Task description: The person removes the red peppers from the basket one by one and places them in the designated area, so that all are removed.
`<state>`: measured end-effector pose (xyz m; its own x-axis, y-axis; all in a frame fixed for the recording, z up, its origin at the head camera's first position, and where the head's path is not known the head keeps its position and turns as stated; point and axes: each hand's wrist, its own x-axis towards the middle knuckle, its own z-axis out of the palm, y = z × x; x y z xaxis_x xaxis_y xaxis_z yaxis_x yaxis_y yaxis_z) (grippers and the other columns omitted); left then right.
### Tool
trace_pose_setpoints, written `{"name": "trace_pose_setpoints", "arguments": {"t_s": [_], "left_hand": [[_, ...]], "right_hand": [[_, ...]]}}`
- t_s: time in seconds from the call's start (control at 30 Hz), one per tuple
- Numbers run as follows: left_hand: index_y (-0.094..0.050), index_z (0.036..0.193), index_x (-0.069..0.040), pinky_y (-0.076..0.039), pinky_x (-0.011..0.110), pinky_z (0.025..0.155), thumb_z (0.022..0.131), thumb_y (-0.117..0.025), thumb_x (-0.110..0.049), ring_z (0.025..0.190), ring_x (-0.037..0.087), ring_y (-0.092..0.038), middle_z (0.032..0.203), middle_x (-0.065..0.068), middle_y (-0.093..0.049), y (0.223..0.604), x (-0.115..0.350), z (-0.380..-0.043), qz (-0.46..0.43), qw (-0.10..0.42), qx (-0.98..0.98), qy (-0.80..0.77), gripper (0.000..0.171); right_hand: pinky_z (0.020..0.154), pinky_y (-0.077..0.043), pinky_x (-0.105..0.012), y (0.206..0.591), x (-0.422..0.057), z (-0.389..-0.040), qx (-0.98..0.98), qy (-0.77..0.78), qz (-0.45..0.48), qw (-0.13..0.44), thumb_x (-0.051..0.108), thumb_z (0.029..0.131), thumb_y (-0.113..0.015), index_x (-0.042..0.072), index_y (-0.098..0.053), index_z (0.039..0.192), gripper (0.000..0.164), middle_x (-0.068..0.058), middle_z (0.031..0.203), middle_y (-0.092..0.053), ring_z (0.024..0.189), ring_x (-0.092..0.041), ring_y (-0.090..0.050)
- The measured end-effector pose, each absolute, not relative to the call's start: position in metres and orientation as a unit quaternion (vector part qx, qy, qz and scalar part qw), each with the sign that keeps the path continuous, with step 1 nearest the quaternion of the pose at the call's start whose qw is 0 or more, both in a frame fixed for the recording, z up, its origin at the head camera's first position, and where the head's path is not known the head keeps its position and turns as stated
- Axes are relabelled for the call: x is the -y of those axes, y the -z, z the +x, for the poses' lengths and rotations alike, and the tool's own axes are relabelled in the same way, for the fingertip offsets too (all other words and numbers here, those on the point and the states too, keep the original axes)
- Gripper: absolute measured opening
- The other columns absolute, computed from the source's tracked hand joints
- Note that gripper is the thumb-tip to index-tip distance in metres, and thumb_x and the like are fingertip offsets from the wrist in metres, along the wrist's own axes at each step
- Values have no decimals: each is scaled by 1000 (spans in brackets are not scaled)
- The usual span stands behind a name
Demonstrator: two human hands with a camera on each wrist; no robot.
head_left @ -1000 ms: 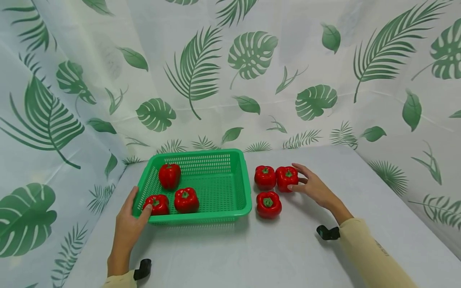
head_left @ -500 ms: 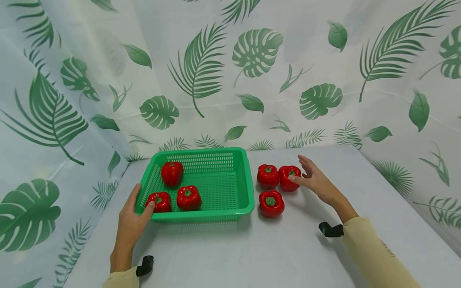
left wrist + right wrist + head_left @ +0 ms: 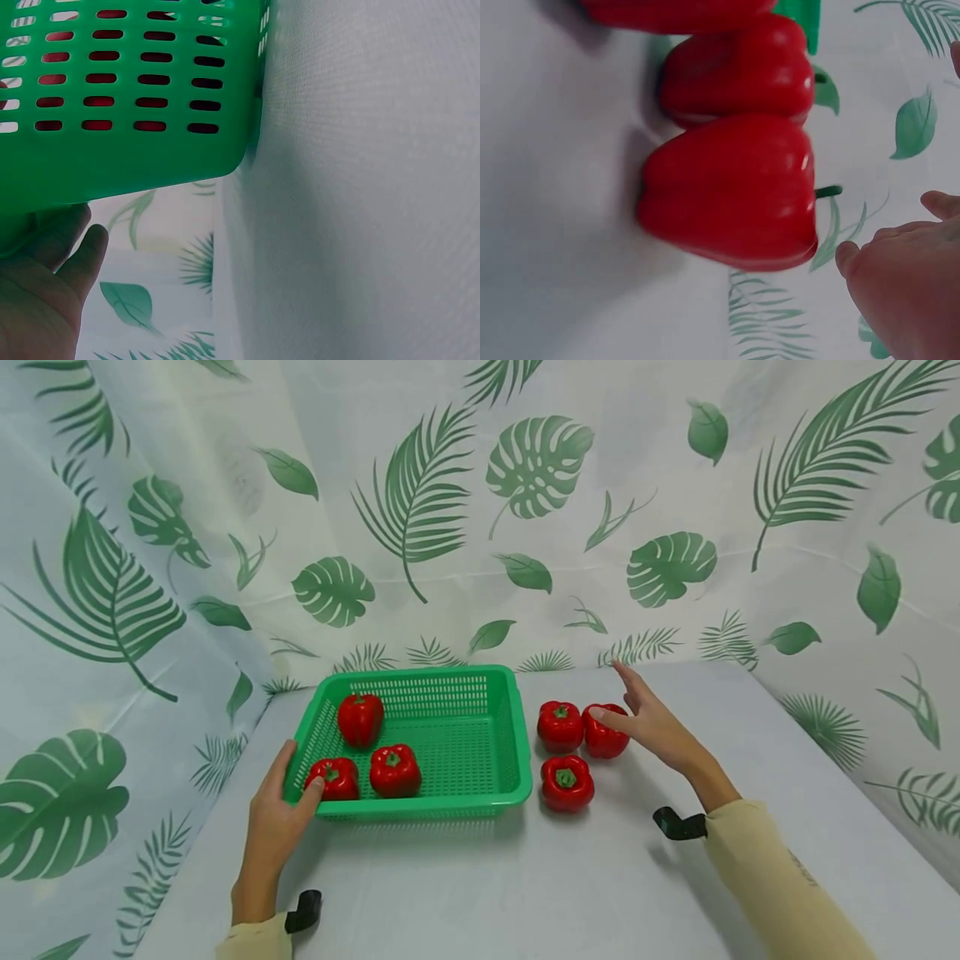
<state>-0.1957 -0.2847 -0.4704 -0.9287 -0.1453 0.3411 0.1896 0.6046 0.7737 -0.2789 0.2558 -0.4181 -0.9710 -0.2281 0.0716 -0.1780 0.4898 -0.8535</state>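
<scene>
A green plastic basket (image 3: 450, 806) with slotted walls holds three red bell peppers: one at the back (image 3: 361, 721), one in front (image 3: 395, 771) and one in the near left corner (image 3: 341, 779). My left hand (image 3: 276, 818) grips the basket's near left corner, thumb over the rim and fingers along the outer wall. Three more red bell peppers are on the table right of the basket: a left one (image 3: 560, 727), a right one (image 3: 607, 739) and a nearer one (image 3: 567, 783). Above the right one my right hand (image 3: 660, 727) hovers with spread fingers, holding nothing.
A white cloth covers the table (image 3: 480, 893). Behind and on both sides hangs a white curtain (image 3: 450, 627) printed with green leaves. A small black device (image 3: 678, 823) is strapped at my right wrist, another (image 3: 303, 912) at my left.
My right hand has come away from the right-hand pepper and risen, its fingers now pointing up and back. The left hand keeps its hold on the basket. The view has shifted slightly.
</scene>
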Motion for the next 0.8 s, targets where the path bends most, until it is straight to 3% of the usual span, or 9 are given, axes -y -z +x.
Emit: {"name": "trace_pose_setpoints", "arguments": {"t_s": [0.8], "left_hand": [[-37,164,0,-34,72,116,102,-65,-15,152,48,-34,170,24,-33,472,285,-197,-23,198,875,441,70]], "right_hand": [[125,-26,-60,388,-194,-290,-809,555,-194,-9,38,104,-65,24,-17,174,86,-2,179,-15,161,-37,-20]]}}
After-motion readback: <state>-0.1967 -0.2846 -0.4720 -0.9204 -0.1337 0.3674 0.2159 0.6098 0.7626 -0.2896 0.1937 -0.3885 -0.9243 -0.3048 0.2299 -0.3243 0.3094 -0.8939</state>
